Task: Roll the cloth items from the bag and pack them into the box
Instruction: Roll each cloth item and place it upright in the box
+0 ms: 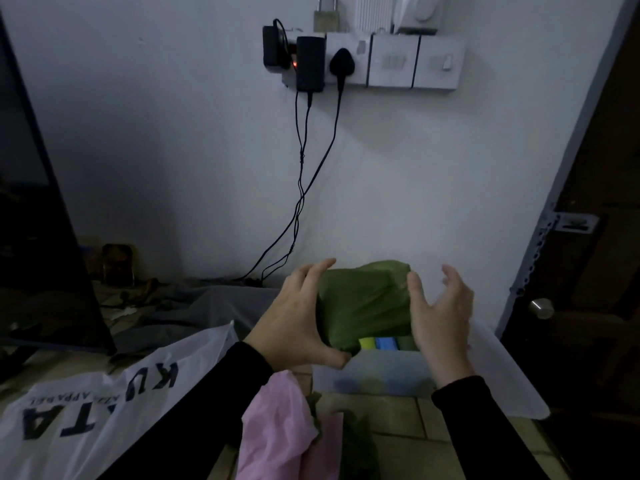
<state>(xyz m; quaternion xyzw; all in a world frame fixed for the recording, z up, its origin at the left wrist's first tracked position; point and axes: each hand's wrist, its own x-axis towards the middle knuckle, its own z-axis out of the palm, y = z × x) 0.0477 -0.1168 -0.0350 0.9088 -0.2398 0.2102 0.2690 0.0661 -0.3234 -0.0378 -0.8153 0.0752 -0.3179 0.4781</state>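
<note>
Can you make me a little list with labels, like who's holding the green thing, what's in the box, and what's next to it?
green roll: above the box, gripped by left hand
right hand: open, fingers spread, at the roll's right side
box: translucent, yellow and blue rolls inside
bag: white, black letters, left of box
pink cloth: unrolled, near the bag

— How many cloth things do you count?

— One green roll [363,303] is between two hands, the left hand [298,317] and the right hand [440,313]. Inside the one translucent box [377,375] I count at least two more rolls: one yellow-green roll [367,342] and one blue roll [387,342]. There is also one pink cloth [280,427] lying loose.

— And bags?

— One white bag [86,410] with black letters.

— On the wall?

— One padlock [326,16], and three black plugs [310,64] in the sockets.
</note>
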